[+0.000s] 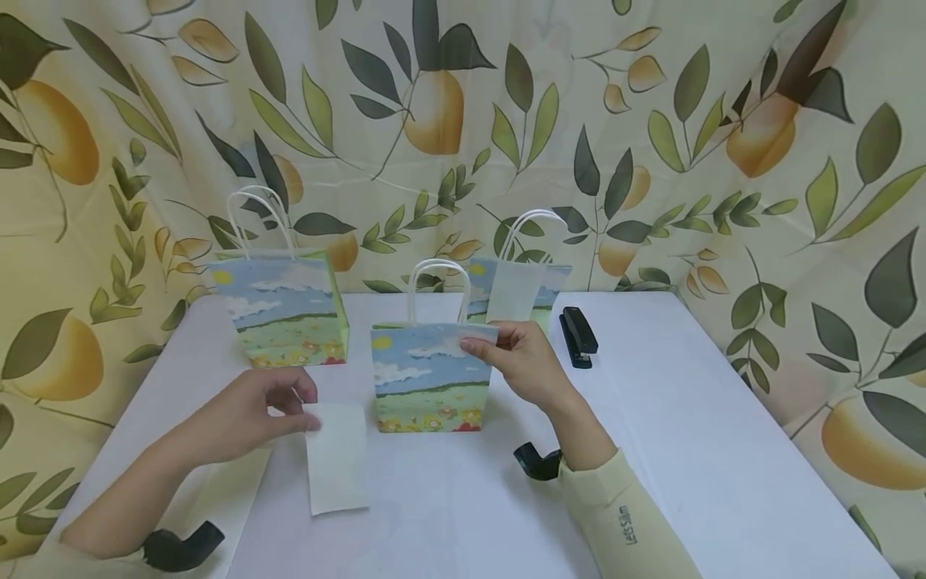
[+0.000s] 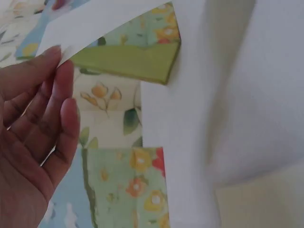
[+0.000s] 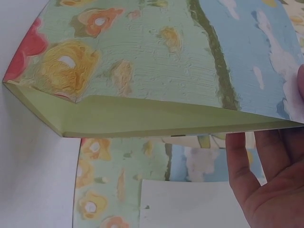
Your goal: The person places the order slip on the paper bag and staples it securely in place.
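Between thumb and fingers, my left hand pinches the upper left corner of a small white paper slip, which hangs upright. Its near fingers curl loosely in the left wrist view, with the slip at the fingertips. My right hand grips the upper right edge of a paper gift bag printed with sky, meadow and flowers, with white twisted handles. The right wrist view shows this bag's green side folded inward, thumb in front and fingers behind. The slip is just left of the bag, apart from it.
A matching gift bag stands at the back left. Another, at the back right, carries a white slip on its front. A black stapler lies right of it. Cream paper lies under my left forearm. A fruit-print curtain hangs behind.
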Demonstrator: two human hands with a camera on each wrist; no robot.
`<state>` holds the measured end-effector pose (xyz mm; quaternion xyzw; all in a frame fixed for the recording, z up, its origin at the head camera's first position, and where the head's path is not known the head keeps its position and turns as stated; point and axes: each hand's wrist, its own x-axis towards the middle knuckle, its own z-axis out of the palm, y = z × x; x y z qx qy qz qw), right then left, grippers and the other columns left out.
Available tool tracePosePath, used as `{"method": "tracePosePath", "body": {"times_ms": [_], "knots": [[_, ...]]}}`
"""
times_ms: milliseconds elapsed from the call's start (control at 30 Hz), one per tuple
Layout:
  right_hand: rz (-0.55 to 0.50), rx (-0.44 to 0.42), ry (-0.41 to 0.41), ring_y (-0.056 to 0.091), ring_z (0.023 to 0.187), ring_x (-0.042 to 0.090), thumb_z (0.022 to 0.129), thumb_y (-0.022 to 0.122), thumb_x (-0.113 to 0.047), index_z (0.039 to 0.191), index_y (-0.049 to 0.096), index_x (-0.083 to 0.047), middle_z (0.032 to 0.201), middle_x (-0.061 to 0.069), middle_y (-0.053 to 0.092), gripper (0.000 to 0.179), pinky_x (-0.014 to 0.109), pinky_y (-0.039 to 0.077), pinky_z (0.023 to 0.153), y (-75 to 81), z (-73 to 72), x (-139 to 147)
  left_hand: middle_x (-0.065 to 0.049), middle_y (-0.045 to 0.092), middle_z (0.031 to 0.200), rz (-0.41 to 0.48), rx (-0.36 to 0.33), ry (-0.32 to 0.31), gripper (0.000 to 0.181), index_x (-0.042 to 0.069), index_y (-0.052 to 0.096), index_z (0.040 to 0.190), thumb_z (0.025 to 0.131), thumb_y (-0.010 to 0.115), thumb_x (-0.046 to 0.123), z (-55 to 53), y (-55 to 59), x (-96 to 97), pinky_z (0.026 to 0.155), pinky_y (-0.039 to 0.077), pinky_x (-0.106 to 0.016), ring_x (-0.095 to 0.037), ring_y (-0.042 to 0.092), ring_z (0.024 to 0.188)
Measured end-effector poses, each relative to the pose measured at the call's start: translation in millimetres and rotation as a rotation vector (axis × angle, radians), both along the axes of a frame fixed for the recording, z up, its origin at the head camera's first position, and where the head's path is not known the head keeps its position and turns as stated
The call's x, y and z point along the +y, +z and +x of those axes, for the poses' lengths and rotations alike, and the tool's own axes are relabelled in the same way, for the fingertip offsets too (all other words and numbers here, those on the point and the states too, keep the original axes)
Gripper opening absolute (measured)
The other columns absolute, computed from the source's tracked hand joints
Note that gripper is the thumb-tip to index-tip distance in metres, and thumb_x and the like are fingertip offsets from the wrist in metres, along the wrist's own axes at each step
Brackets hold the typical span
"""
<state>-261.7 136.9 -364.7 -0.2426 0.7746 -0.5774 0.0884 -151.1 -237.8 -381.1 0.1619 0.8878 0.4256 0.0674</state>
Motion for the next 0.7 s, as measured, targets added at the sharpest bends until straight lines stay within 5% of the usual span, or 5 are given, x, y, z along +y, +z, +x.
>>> {"method": "tracePosePath", "body": {"times_ms": [267,700], "knots": [[0.009,0.012,-0.002,0.075,0.102,0.016,0.097,0.074,-0.018,0.118,0.078,-0.007,0.113,0.009,0.079,0.024,0.037,0.057,0.096,-2.4,-1.4,0.3,0.010,0.073,0.094,0.027,0.191,0.186,0.019,0.023,0.069,0.097,0.086,0.085,0.019,-10.7,1.5,34.4,0.077,0.057,-0.024,-0.005,0.072,0.084],[0.028,0.027,-0.007,0.072,0.098,0.014,0.097,0.074,-0.018,0.114,0.079,-0.005,0.109,0.010,0.080,0.022,0.034,0.057,0.091,-1.4,-0.6,-0.2,0.007,0.072,0.085,0.097,0.351,0.268,0.021,0.019,0.068,0.096,0.086,0.086,0.021,-34.1,10.1,71.9,0.072,0.058,-0.025,-0.008,0.069,0.077]]}}
